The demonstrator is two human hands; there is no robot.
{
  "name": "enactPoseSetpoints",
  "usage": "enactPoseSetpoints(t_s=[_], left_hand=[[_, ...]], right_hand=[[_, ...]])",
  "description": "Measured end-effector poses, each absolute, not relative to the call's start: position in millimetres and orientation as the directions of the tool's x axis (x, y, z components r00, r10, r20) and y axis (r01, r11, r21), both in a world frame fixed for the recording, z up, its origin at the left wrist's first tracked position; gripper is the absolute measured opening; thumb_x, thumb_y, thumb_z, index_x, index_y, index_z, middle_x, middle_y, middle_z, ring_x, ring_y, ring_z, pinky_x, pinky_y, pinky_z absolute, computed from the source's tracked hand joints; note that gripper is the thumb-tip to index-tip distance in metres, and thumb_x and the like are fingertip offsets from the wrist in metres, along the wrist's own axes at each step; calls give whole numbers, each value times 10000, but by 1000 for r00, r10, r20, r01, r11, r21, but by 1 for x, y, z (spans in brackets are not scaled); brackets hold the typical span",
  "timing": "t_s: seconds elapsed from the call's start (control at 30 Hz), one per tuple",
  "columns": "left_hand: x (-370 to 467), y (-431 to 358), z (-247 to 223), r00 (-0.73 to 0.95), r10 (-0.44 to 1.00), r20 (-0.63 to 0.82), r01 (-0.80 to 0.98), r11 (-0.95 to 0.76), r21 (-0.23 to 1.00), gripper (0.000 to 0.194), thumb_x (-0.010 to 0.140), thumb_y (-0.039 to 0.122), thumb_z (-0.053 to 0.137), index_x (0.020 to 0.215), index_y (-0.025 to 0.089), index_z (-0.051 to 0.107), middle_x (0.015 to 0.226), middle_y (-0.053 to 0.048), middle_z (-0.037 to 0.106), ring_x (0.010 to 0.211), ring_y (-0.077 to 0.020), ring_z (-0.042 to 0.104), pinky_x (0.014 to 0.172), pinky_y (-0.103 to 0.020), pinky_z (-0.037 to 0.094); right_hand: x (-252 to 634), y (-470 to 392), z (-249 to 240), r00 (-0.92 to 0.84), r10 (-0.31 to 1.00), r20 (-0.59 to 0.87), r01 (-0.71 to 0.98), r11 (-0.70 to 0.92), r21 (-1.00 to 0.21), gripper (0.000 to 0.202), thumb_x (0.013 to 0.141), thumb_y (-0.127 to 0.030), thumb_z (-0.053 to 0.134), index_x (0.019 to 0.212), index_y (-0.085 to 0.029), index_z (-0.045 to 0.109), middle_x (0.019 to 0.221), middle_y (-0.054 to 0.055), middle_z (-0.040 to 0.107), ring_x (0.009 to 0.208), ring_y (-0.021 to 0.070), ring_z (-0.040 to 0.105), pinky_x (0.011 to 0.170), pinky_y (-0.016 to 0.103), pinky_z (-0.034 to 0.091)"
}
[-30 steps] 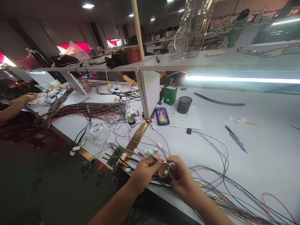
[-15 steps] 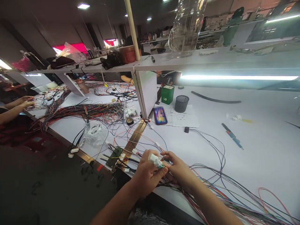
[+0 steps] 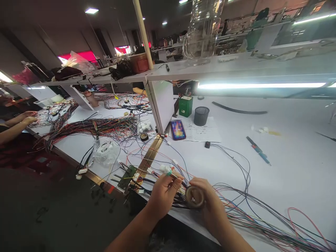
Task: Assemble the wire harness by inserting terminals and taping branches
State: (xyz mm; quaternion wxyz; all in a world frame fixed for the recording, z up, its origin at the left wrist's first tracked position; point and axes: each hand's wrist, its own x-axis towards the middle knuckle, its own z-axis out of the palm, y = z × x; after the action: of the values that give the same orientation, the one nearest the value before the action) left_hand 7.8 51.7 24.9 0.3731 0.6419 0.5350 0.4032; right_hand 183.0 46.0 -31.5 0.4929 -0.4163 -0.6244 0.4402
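Observation:
My left hand (image 3: 161, 197) pinches a thin wire bundle just behind a white plug connector (image 3: 165, 169); a bit of green shows at the connector's base. A brown-rimmed roll of tape (image 3: 188, 200) is in my right hand (image 3: 212, 203), its round opening facing me. The roll sits close to the right of my left fingers, beside the wires. A loose bundle of coloured wires (image 3: 257, 224) runs from beneath my hands to the lower right across the white table. Part of the held wires is hidden behind my fingers.
A green board with pegs (image 3: 127, 177) is at the table's edge on the left. Farther back are a phone (image 3: 178, 130), a black mesh cup (image 3: 201, 116), a green box (image 3: 185, 106) and a blue cutter (image 3: 258, 150). Another person's hands (image 3: 27, 119) work with wires at far left.
The connector has tipped over to the left, away from me. My right hand has moved right and down, apart from the left, and the tape roll now shows in it.

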Motion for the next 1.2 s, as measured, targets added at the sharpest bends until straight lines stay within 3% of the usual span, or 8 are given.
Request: enactPoseSetpoints(t_s=[0.1, 0.2, 0.4, 0.6, 0.73, 0.83, 0.9, 1.2], left_hand=[[4, 55, 27, 239, 947, 214, 326, -286, 901, 236, 938, 313, 476, 939, 187, 676, 953, -91, 696, 960, -217, 618, 910, -349, 449], [4, 68, 32, 501, 814, 294, 322, -491, 810, 213, 922, 288, 494, 942, 210, 691, 961, -99, 710, 1052, -243, 600, 968, -397, 412], [14, 88, 39, 424, 871, 247, 483, -448, 752, 273, 919, 374, 489, 871, 213, 704, 720, -67, 674, 750, -197, 629, 777, -314, 460], [20, 79, 31, 199, 978, 65, 424, -146, 894, 360, 950, 427, 420, 878, 184, 675, 778, -41, 664, 718, -155, 586, 708, -257, 447], [21, 68, 25, 83, 997, 10, 197, -26, 980, 378, 954, 427, 418, 885, 162, 678, 831, -58, 697, 755, -160, 586, 770, -279, 459], [22, 67, 28, 199, 974, 104, 91, -124, 988, 394, 967, 397, 387, 892, 162, 694, 880, -84, 715, 908, -198, 606, 903, -333, 437], [23, 73, 33, 372, 914, 163, 149, -232, 961, 420, 967, 400, 366, 884, 179, 713, 875, -86, 717, 921, -205, 616, 969, -361, 400], [44, 115, 35, 591, 774, 226, 507, -575, 642, 292, 929, 335, 437, 842, 199, 681, 723, -51, 638, 674, -170, 586, 662, -263, 405]], right_hand=[[183, 58, -25, -272, 939, -209, -113, -247, -962, 182, 872, -283, 498, 1017, -208, 578, 780, 27, 647, 659, 188, 643, 640, 338, 526], [180, 70, -18, -426, 837, -343, -124, -429, -895, 248, 797, -302, 609, 1020, -199, 569, 844, 18, 667, 563, 154, 620, 560, 305, 509], [182, 56, -26, -194, 980, 34, -73, 20, -997, 307, 889, -272, 524, 1192, -272, 473, 1147, 64, 623, 776, 160, 675, 746, 358, 558], [181, 36, -37, -233, 846, 479, 252, 528, -811, 410, 846, -83, 497, 1171, -321, 573, 1278, 92, 546, 904, 175, 666, 789, 345, 558], [188, 45, -31, -150, 983, 105, -8, 105, -994, 204, 903, -254, 482, 1083, -254, 579, 1085, 83, 654, 909, 227, 688, 783, 380, 556], [190, 61, -24, -261, 915, -307, -176, -358, -917, 285, 807, -299, 607, 1082, -235, 564, 970, 41, 682, 776, 221, 703, 674, 348, 563], [188, 71, -20, -354, 848, -394, -144, -465, -873, 370, 724, -278, 680, 1074, -234, 573, 944, 26, 686, 787, 221, 689, 660, 346, 562], [196, 40, -33, -288, 958, 13, -118, -22, -993, 376, 870, -231, 518, 1228, -266, 405, 1130, 58, 596, 943, 174, 648, 920, 413, 495]])
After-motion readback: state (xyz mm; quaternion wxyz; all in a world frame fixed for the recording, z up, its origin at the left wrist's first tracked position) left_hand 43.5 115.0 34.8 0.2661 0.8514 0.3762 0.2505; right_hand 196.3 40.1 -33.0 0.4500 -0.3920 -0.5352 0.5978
